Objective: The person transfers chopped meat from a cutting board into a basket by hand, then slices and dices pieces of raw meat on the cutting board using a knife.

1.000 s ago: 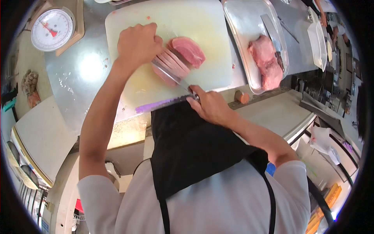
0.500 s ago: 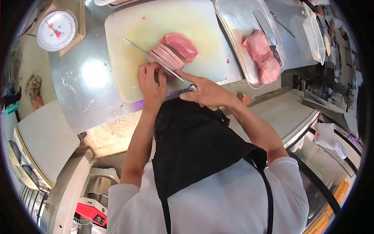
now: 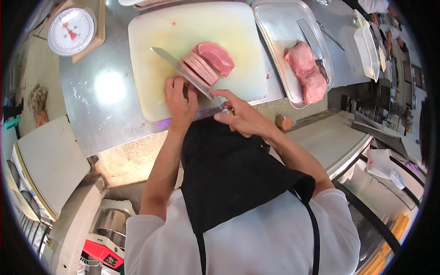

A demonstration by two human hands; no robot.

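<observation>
My right hand [image 3: 243,115] is wrapped around the handle of a long knife [image 3: 172,59]. Its blade slants to the upper left across the cutting board [image 3: 151,32], along the near side of several raw meat slices [image 3: 199,68]. My left hand [image 3: 181,101] has its fingers curled close to the blade, on the near left side. It grips a piece of meat that is mostly hidden under the fingers. Just beyond the slices lies a thicker chunk of raw meat [image 3: 216,58], touching or nearly touching them.
Right of the board, a metal tray [image 3: 270,32] holds a large raw meat piece [image 3: 305,68] and a second knife [image 3: 316,48]. A sharpening rod [image 3: 331,35] lies beyond it. A dial scale [image 3: 72,32] stands at the upper left. A white basket [image 3: 366,50] is far right.
The knife blade has tilted, so more of its broad face shows. A gap has opened between the slices. My right hand has turned slightly; my left hand stays by the blade.
</observation>
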